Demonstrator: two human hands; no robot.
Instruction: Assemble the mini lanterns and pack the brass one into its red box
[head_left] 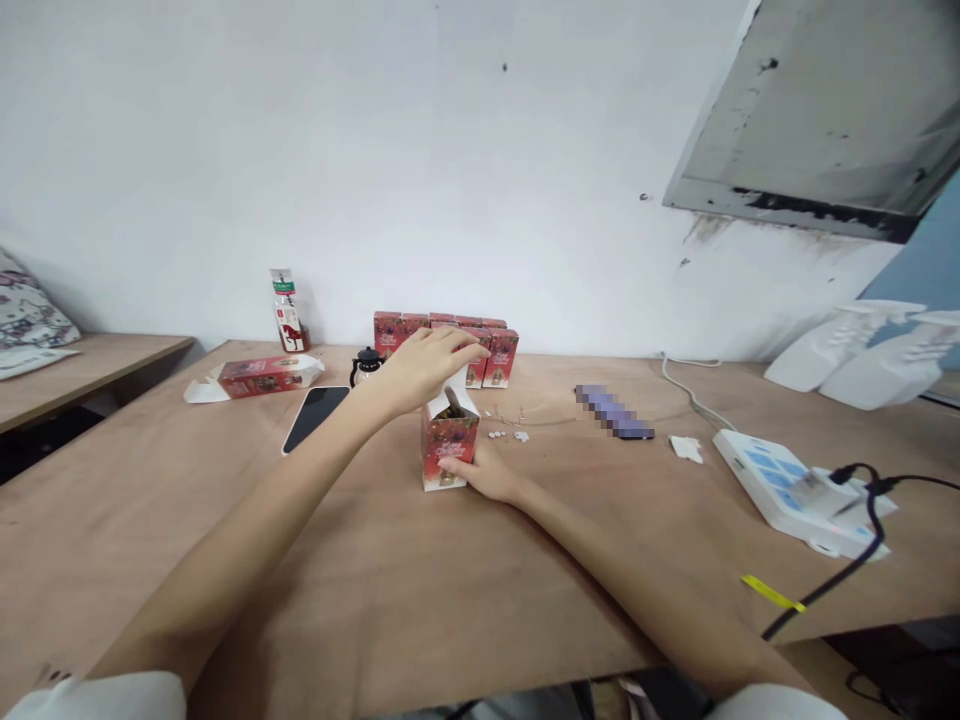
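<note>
Red printed carton, long axis upright, is held from four o'clock by the right grip; at twelve, whether anything is pinched by the left grip cannot be told.

Right hand grips open red box beneath left hand

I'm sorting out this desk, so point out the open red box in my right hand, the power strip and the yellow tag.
Open red box point(450, 442): head view, printed front.
Power strip point(774, 487): head view, socket face.
Yellow tag point(772, 593): head view, middle.
</note>
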